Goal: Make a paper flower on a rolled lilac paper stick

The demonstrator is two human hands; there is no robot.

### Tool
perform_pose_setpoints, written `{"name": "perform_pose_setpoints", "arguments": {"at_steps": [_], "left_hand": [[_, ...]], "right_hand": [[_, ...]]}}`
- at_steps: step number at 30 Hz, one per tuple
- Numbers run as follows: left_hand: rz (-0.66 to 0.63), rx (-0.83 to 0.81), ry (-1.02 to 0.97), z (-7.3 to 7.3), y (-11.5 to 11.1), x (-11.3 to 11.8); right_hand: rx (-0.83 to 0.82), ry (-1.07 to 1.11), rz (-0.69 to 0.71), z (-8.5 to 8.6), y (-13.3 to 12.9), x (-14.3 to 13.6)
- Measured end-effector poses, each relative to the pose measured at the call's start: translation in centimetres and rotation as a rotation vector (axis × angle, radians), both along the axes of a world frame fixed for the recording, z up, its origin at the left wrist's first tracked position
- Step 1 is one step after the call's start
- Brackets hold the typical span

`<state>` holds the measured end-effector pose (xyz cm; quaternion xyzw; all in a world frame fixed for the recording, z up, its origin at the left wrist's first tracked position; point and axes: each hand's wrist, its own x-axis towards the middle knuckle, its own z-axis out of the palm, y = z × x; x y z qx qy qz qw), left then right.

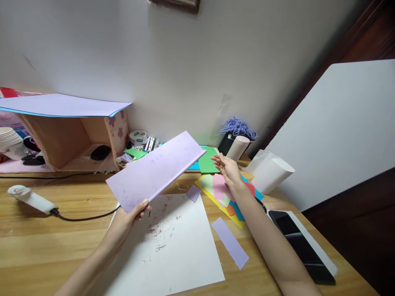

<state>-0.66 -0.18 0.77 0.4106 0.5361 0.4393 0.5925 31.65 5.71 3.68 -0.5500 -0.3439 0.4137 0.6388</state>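
My left hand [140, 211] grips a purple sheet of paper [160, 170] by its lower edge, thumb on top. The sheet is held tilted in the air, and its near long edge is folded or rolled into a narrow strip. Off the sheet's right end, my right hand [226, 166] is raised with its fingers apart, holding nothing. It hovers over a pile of coloured paper scraps [220, 187]. Under the left hand lies a white sheet [185, 246] with red and blue marks. A purple strip [231, 242] and a small purple piece [193, 193] lie nearby.
A pink box [119, 139] stands at the back left with purple sheets [70, 105] on top. A white corded device [32, 200] lies at the left. White paper rolls [273, 174] and blue yarn [237, 127] are at the back right. A black device [300, 246] lies at the right.
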Motion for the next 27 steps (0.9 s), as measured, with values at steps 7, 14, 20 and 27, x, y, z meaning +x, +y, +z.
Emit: {"name": "perform_pose_setpoints", "arguments": {"at_steps": [7, 14, 20, 27], "left_hand": [[-0.024, -0.035, -0.021, -0.2, 0.3, -0.4], [-0.011, -0.061, -0.142, -0.3, 0.4, -0.4], [-0.048, -0.078, -0.141, -0.1, 0.2, -0.4], [-0.115, -0.077, -0.123, -0.5, -0.1, -0.4]], "right_hand": [[-0.040, -0.404, 0.210, 0.9, -1.1, -0.8], [-0.081, -0.456, 0.416, -0.4, -1.1, -3.2], [0.106, -0.331, 0.329, -0.4, -1.4, -4.8], [0.041, -0.154, 0.521, -0.9, -1.6, -6.0]]}}
